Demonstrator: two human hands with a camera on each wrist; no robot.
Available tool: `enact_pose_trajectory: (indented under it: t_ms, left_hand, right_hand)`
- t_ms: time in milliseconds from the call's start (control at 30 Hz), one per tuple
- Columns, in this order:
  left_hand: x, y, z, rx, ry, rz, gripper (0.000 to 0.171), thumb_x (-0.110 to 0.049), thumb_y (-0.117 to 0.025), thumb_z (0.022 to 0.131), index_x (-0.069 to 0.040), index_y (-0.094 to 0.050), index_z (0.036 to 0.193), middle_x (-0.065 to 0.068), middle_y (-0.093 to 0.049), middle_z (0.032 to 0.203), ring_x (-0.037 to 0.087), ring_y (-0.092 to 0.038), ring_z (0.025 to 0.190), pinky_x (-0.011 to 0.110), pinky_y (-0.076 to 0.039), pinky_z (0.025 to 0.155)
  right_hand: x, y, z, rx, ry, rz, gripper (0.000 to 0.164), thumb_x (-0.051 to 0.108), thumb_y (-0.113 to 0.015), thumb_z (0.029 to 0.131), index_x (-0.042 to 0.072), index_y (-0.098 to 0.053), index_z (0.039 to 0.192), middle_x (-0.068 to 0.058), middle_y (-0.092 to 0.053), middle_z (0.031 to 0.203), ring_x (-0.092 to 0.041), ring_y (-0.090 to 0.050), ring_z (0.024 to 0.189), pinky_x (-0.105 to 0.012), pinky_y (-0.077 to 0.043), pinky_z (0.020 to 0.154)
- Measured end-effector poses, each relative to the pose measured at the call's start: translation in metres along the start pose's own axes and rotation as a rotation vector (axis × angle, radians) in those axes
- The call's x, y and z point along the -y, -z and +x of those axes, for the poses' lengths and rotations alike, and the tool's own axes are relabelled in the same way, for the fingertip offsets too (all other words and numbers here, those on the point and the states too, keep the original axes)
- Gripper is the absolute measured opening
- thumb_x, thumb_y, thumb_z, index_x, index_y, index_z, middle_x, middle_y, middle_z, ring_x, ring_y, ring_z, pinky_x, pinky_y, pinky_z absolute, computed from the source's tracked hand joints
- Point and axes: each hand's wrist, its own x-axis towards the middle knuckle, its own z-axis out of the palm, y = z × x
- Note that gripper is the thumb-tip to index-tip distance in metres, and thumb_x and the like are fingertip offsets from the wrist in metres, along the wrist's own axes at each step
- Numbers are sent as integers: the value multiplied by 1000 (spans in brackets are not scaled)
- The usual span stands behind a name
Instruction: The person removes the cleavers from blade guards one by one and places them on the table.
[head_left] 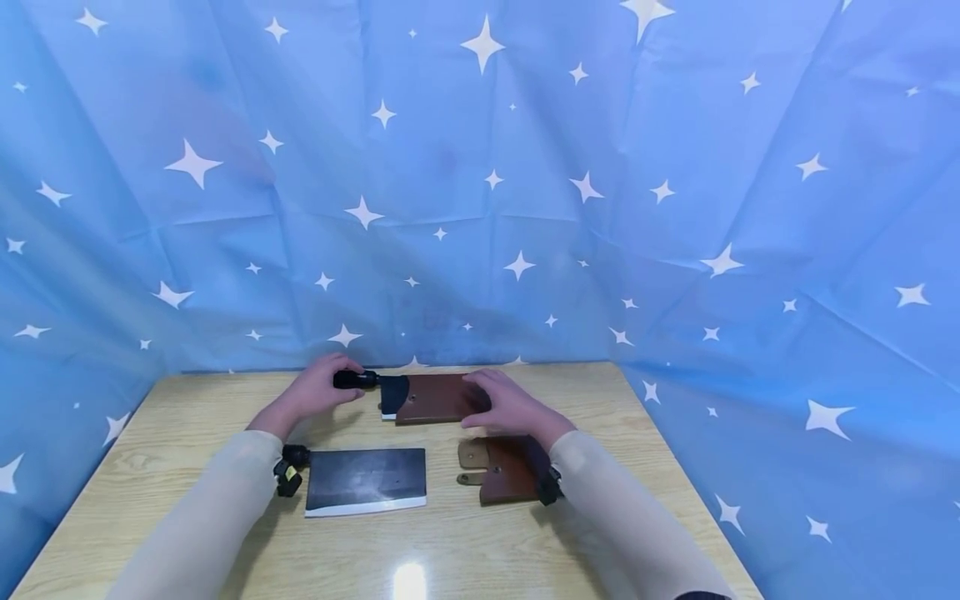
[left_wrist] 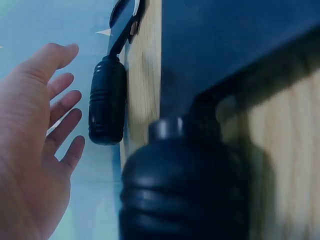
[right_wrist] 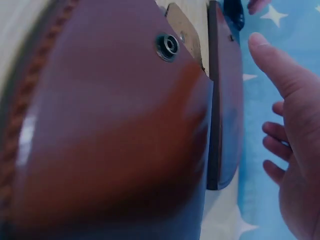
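Note:
Toward the back of the table lies a cleaver (head_left: 393, 393), its blade partly inside a brown leather sheath (head_left: 429, 398). My left hand (head_left: 318, 390) hovers beside its black handle (left_wrist: 107, 102), fingers relaxed and a gap showing in the left wrist view. Over the sheath's right end is my right hand (head_left: 513, 404), thumb and fingers spread apart; in the right wrist view they stand off from the leather. Nearer me, a bare cleaver (head_left: 366, 482) lies flat, its handle partly hidden by my left wrist. A second brown sheath (head_left: 510, 479) lies under my right forearm, which covers its right part.
The wooden table (head_left: 375, 558) ends at a blue star-patterned curtain (head_left: 450, 167) behind and on both sides. A strap with a snap (right_wrist: 169, 46) hangs open on the nearer sheath. Dark wrist cameras (head_left: 288, 477) sit by the cuffs, close over the things in front.

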Motion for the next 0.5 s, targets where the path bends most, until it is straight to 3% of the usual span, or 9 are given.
enact_pose_trajectory:
  t_ms: [167, 500]
  left_hand:
    - [4, -6, 10, 7, -7, 13, 47, -19, -86, 98, -1, -72, 139, 19, -68, 136, 45, -62, 128, 65, -49, 108]
    - [6, -14, 25, 25, 13, 31, 50, -21, -86, 98, 0, -71, 141, 20, -69, 138, 45, -61, 129, 65, -48, 110]
  right_hand:
    - [-2, -3, 19, 23, -11, -31, 95, 54, -87, 94, 11, -46, 168, -12, -43, 172, -35, -35, 161, -54, -32, 129]
    - [5, -13, 46, 100, 1, -91, 108, 62, -86, 90, 9, -39, 171, -16, -37, 176, -39, -31, 163, -58, -29, 130]
